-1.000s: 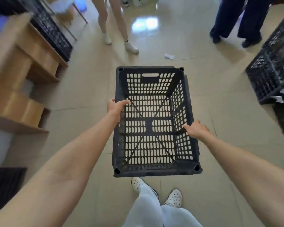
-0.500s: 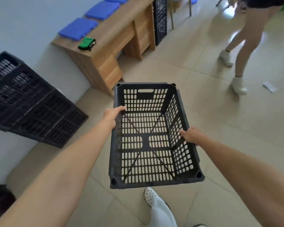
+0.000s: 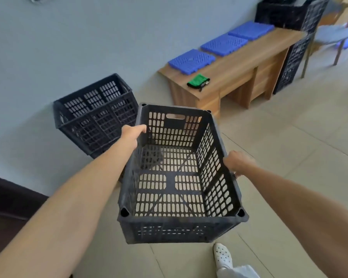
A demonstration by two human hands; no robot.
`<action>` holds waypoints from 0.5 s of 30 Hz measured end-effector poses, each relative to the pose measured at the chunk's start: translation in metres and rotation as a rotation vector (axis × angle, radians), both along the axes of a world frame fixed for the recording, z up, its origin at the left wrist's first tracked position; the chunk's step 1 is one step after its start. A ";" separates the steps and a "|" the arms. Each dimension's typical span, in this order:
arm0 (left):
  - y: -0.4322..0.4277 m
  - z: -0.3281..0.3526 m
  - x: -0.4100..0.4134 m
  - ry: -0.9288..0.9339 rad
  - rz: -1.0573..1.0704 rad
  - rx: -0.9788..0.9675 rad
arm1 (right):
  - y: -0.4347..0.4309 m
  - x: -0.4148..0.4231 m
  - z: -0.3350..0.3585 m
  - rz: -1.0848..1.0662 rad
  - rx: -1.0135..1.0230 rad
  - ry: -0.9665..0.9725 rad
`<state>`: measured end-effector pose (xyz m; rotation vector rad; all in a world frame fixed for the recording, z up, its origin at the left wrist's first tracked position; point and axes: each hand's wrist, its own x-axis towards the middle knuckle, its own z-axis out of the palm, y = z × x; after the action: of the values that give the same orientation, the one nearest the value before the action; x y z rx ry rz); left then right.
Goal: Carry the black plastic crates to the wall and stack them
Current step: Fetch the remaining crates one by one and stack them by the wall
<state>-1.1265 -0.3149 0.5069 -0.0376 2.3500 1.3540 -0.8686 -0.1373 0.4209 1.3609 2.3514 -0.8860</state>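
I hold an empty black slotted plastic crate (image 3: pixel 177 219) in the air in front of me, open side up. My left hand (image 3: pixel 132 134) grips its left rim near the far corner. My right hand (image 3: pixel 238 162) grips the right rim about halfway along. A stack of black crates (image 3: pixel 94 115) stands against the pale blue wall (image 3: pixel 68 47), just beyond and to the left of the held crate. Its lower right part is hidden behind my left arm and the crate.
A wooden desk (image 3: pixel 235 77) stands along the wall to the right, with three blue grid panels (image 3: pixel 191 61) and a green pouch (image 3: pixel 198 81) on it. More black crates (image 3: pixel 295 49) stand at its far end. A dark object (image 3: pixel 6 207) sits low left. Tiled floor (image 3: pixel 299 147) lies right.
My view has swung left toward the wall. The stacked crates by the wall now appear straight ahead and closer. The person who stood on the right is out of view. Both hands keep their grip.
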 end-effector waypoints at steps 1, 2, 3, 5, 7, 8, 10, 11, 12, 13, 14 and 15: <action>0.003 0.010 -0.019 0.026 0.023 -0.002 | 0.008 -0.022 0.010 0.025 0.048 0.014; 0.004 0.021 -0.038 0.047 0.040 -0.001 | 0.016 -0.044 0.022 0.050 0.091 0.037; 0.004 0.030 -0.057 0.069 0.055 0.004 | 0.022 -0.065 0.034 0.068 0.132 0.067; 0.002 0.047 -0.099 0.096 0.109 0.008 | 0.034 -0.113 0.057 0.088 0.228 0.141; -0.002 0.057 -0.130 0.132 0.125 0.019 | 0.042 -0.145 0.078 0.091 0.298 0.181; -0.004 0.062 -0.147 0.152 0.129 0.028 | 0.044 -0.164 0.087 0.086 0.305 0.212; -0.007 0.071 -0.188 0.211 0.146 0.049 | 0.048 -0.203 0.103 0.049 0.297 0.307; -0.007 0.079 -0.207 0.243 0.163 0.072 | 0.049 -0.223 0.112 0.025 0.284 0.366; -0.006 0.085 -0.230 0.258 0.171 0.100 | 0.049 -0.242 0.122 0.006 0.275 0.417; -0.006 0.094 -0.249 0.274 0.167 0.109 | 0.048 -0.260 0.134 -0.010 0.272 0.458; -0.005 0.104 -0.270 0.297 0.168 0.110 | 0.047 -0.280 0.145 -0.016 0.277 0.496; -0.005 0.114 -0.292 0.324 0.164 0.102 | 0.045 -0.300 0.155 -0.012 0.282 0.524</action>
<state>-1.4182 -0.3203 0.6209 0.0208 2.5833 1.6656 -1.1682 -0.0924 0.5762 1.3713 2.9606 -1.0481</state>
